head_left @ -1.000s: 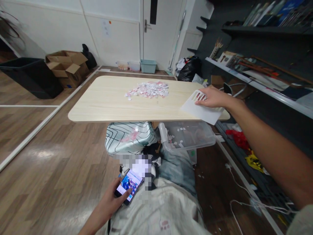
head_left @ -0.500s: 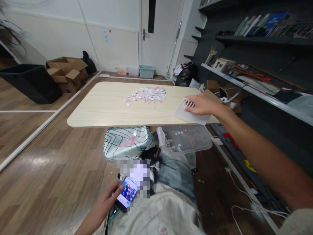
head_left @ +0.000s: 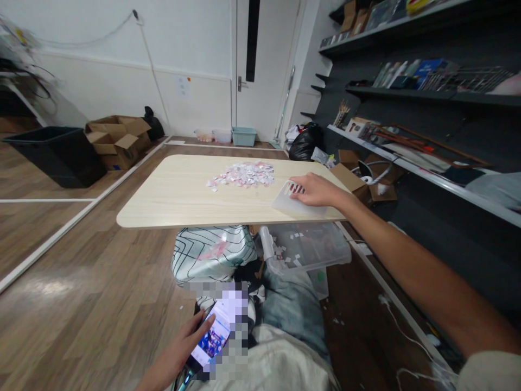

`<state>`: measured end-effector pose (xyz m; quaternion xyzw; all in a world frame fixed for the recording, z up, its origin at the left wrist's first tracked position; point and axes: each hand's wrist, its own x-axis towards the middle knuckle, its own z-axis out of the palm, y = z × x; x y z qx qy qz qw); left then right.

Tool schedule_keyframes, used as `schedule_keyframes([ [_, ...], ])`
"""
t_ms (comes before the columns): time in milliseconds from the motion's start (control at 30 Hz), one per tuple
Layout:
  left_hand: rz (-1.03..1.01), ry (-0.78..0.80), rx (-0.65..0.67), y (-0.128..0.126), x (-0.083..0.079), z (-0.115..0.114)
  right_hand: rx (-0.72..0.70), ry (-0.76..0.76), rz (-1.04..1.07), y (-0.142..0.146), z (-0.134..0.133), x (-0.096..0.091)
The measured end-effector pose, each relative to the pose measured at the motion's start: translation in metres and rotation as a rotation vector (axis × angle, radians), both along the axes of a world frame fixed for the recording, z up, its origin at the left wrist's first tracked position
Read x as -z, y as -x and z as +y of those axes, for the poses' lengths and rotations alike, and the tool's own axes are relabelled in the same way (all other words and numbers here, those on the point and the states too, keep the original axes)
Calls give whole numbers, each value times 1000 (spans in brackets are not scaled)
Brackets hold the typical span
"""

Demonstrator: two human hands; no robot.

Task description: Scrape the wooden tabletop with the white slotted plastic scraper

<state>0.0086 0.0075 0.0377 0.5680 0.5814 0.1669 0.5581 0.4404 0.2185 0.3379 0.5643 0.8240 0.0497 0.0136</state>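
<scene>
My right hand (head_left: 315, 190) grips a white plastic scraper (head_left: 299, 206) with finger slots, held at the right part of the pale wooden tabletop (head_left: 183, 201). To the scraper's left, a loose heap of small white and pinkish paper pieces (head_left: 248, 174) lies on that tabletop, apart from my fingers. Down by my lap, my left hand (head_left: 191, 336) is closed around the side of a lit phone (head_left: 214, 336), its thumb lying over the screen. Part of the phone is covered by a pixelated patch.
Below the table's near edge sits a clear plastic bin (head_left: 307, 247) with scattered paper bits, beside a white patterned cushion-like item (head_left: 211, 252). Shelves (head_left: 427, 92) line the right wall. A black bin (head_left: 57, 157) and cardboard boxes (head_left: 118, 141) stand at the left.
My right hand has moved the scraper left over the tabletop, closer to the paper heap. The phone screen's content has shifted, and my left thumb lies further up it. The camera view has tilted up.
</scene>
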Motion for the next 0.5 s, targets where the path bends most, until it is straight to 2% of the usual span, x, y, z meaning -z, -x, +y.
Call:
schedule_keyframes([
  [100,-36,-46,98,13,11,0,17,-57,6,7,10,3],
  [200,-43,-63,121,15,21,0,26,-116,69,17,28,5],
  [367,-48,-114,54,7,24,-1,-33,-129,109,33,52,6],
  [433,-82,-115,14,10,21,5,-71,-100,58,39,53,6],
  [500,-122,-81,-87,18,15,18,-99,-69,21,43,52,6],
])
